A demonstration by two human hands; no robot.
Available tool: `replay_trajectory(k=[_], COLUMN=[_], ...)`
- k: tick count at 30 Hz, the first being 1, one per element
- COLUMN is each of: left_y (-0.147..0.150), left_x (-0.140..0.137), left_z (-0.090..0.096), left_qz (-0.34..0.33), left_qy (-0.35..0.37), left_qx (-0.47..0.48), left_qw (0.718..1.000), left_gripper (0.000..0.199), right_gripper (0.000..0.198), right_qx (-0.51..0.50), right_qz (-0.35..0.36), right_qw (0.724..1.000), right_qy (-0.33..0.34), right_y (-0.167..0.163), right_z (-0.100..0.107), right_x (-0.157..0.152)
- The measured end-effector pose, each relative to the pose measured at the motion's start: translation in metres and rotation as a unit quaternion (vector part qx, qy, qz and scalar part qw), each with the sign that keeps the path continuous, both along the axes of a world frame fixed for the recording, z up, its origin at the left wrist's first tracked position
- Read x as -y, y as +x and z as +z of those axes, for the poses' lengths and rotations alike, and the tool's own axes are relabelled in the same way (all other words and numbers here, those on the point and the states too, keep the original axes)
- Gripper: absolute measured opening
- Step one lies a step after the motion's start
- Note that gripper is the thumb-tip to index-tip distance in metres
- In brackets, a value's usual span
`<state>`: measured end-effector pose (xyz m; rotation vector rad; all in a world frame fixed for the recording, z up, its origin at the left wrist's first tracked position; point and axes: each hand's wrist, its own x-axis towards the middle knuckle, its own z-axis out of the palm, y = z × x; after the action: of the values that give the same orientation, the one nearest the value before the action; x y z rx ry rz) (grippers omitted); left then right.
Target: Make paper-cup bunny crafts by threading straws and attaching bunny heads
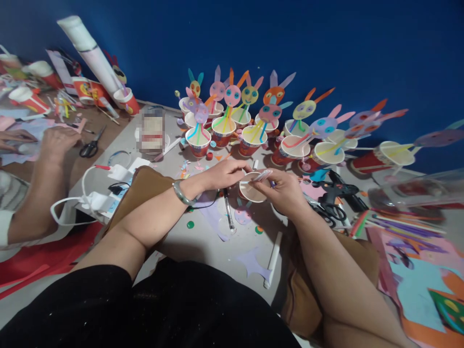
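Observation:
In front of me a paper cup (253, 192) is tilted so its pale inside faces up at me. My left hand (229, 174), with a bangle on the wrist, has its fingers curled round the cup's far left rim. My right hand (286, 191) is closed at the cup's right rim, pinching a thin, whitish, see-through piece (264, 175) whose kind is unclear. Below the cup lie a round lilac paper face (242, 215) and a slim dark-handled tool (229, 212) with a cable near it.
Behind stand several paper cups (198, 140) with paper rabbit heads on coloured stems. To the right are a black glue gun (333, 188), scissors (328, 212) and coloured paper (416, 290). At left are a power strip (116, 195), black scissors (92, 145) and another person's arm (43, 179).

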<state>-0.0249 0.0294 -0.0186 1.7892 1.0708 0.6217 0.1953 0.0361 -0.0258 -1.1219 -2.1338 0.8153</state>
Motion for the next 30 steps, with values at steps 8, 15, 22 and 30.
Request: replay_trajectory(k=[8, 15, 22, 30], left_y=[-0.009, -0.012, -0.011, -0.006], left_x=[-0.006, -0.011, -0.01, -0.005], left_z=[0.0, -0.008, -0.008, -0.002], left_qz=[-0.037, -0.017, -0.009, 0.004], left_qy=[-0.051, -0.07, -0.112, -0.106], left_qx=[0.016, 0.062, 0.015, 0.016], left_qw=[0.998, 0.995, 0.994, 0.994], left_gripper=[0.026, 0.015, 0.002, 0.007], right_gripper=[0.014, 0.011, 0.01, 0.012], right_qx=[-0.007, -0.014, -0.007, 0.013], right_qz=[-0.002, 0.003, 0.019, 0.012], right_qw=[1.0, 0.999, 0.999, 0.998], right_qy=[-0.014, -0.03, -0.048, -0.068], right_y=[0.0, 0.0, -0.001, 0.0], right_z=[-0.004, -0.007, -0.003, -0.003], right_x=[0.0, 0.0, 0.001, 0.0])
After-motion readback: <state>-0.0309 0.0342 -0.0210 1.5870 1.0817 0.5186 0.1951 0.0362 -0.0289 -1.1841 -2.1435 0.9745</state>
